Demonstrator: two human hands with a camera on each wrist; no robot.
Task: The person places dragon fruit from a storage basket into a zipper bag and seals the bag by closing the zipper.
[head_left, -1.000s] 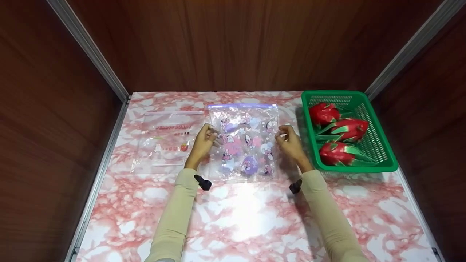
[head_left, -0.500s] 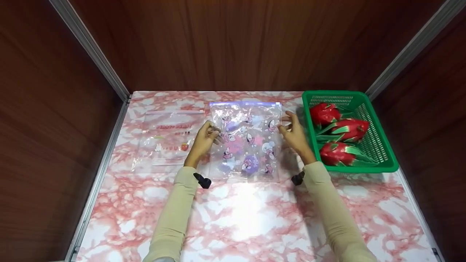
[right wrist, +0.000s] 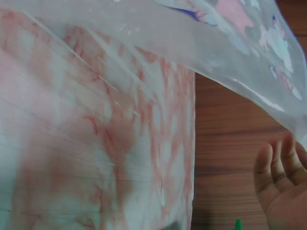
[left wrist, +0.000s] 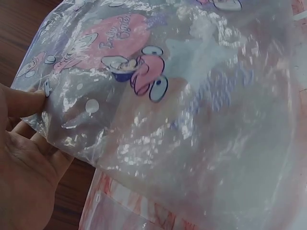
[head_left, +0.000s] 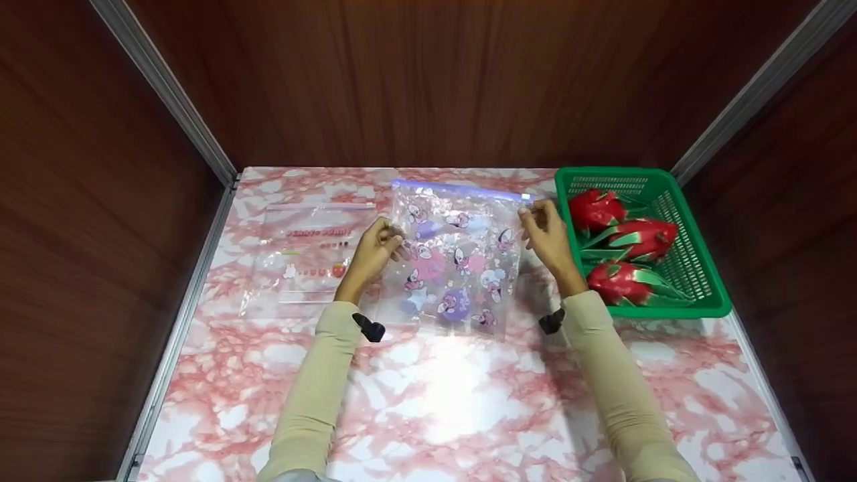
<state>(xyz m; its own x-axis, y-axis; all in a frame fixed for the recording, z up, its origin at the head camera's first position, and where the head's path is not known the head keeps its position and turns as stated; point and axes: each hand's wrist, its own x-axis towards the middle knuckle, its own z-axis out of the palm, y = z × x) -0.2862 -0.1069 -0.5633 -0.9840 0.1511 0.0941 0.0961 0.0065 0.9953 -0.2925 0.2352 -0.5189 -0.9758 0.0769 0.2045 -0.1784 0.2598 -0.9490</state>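
Observation:
A clear zip bag [head_left: 462, 261] printed with pink and purple cartoon figures hangs tilted between both hands in the head view, its purple slider strip along the top. The left hand [head_left: 376, 251] pinches its left edge; the left wrist view shows the thumb over the printed film [left wrist: 139, 72] and fingers behind. The right hand [head_left: 548, 231] grips the right edge just below the slider end. In the right wrist view, that hand's fingers [right wrist: 283, 167] are bent at the bag's edge [right wrist: 240, 88], and the thumb is out of sight.
A second clear zip bag [head_left: 315, 258] with red lettering and a strawberry print lies flat at the left. At the right stands a green basket [head_left: 696, 254] holding three dragon fruits [head_left: 646, 239]. Dark wood-patterned walls [head_left: 428, 87] enclose the marbled table [head_left: 428, 408].
The right hand has slid up the printed bag's right edge toward the slider. The bag has lifted and turned, its right top corner shifting right. The left hand keeps its place.

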